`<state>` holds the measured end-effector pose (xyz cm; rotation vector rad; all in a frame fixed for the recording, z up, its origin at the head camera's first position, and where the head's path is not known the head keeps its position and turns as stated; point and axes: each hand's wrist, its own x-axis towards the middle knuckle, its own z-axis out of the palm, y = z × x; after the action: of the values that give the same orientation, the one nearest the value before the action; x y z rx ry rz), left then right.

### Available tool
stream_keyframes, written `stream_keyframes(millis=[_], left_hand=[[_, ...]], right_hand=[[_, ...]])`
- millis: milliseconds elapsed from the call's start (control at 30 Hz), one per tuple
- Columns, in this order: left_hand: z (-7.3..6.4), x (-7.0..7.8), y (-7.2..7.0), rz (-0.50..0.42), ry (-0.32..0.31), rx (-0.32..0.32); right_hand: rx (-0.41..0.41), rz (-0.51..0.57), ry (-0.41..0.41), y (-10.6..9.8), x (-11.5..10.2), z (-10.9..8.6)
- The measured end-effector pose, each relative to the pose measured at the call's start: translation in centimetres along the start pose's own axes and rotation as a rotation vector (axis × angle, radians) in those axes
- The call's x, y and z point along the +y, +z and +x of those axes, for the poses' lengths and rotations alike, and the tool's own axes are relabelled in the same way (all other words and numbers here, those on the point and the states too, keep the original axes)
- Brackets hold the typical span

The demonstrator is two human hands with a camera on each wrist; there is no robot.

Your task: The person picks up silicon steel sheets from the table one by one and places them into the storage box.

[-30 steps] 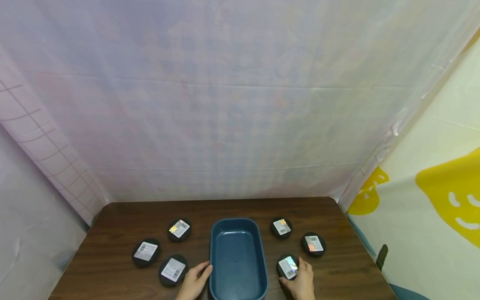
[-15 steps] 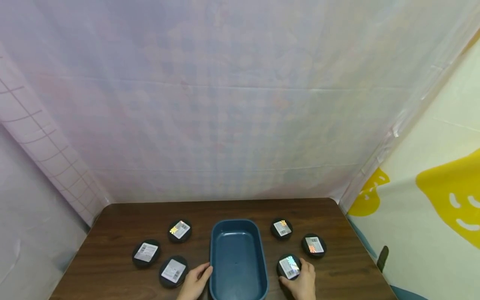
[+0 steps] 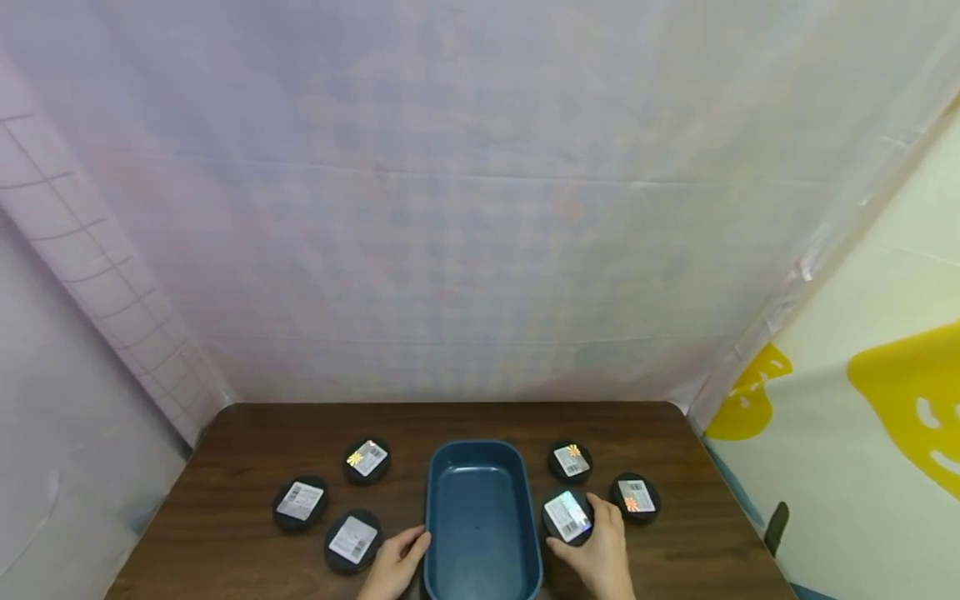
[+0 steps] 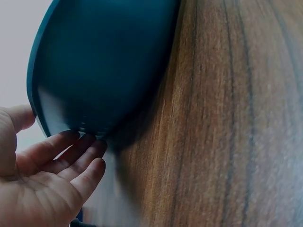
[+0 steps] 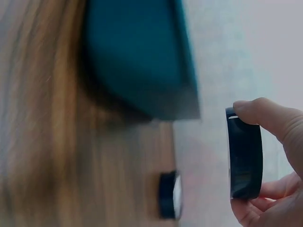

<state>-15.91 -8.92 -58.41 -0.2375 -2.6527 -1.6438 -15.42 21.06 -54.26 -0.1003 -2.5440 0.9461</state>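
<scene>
My left hand [image 3: 393,564] holds the left rim of a deep blue rectangular tub [image 3: 480,533]. In the left wrist view its thumb [image 4: 21,117] is at the rim and the fingertips touch the outer wall. My right hand [image 3: 597,550] grips a thick black disc [image 3: 567,517] with a white barcode label facing up, right of the tub. The right wrist view shows this held disc [image 5: 245,158] edge-on between thumb and fingers, raised off the tabletop. The tub's inside shows nothing in it.
Two more labelled discs lie on the right, one farther back [image 3: 570,462] and one outward [image 3: 635,497]. On the left lie three: a back disc [image 3: 367,461], an outer disc [image 3: 300,502] and a near disc [image 3: 353,541]. The brown wooden table [image 3: 225,542] meets a pale curtain [image 3: 465,250] behind.
My right hand has lifted the near-right disc and carried it slightly left and farther back, towards the tub. My left hand stays at the rim. The head view has shifted a little.
</scene>
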Motion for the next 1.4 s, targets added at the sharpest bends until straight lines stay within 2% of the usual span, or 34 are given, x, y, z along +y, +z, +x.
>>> stream_keyframes(millis=[167,333,567,833,1400], left_hand=[[0.0,0.1,0.1,-0.005,0.004,0.001],[0.0,0.2,0.0,0.005,0.001,0.001],[-0.1,0.1,0.0,0.002,0.015,0.005],[-0.1,0.2,0.1,0.004,0.018,0.009],[0.0,0.0,0.0,0.004,-0.001,-0.003]], right_hand=[[0.000,0.005,-0.069,-0.1,-2.3,0.1],[-0.004,0.021,-0.105,0.4,-3.7,0.1],[-0.015,0.049,-0.104,1.0,-4.7,0.2],[-0.017,0.051,-0.162,1.3,-6.1,0.5],[-0.135,0.089,-0.225,3.0,-7.9,0.2]])
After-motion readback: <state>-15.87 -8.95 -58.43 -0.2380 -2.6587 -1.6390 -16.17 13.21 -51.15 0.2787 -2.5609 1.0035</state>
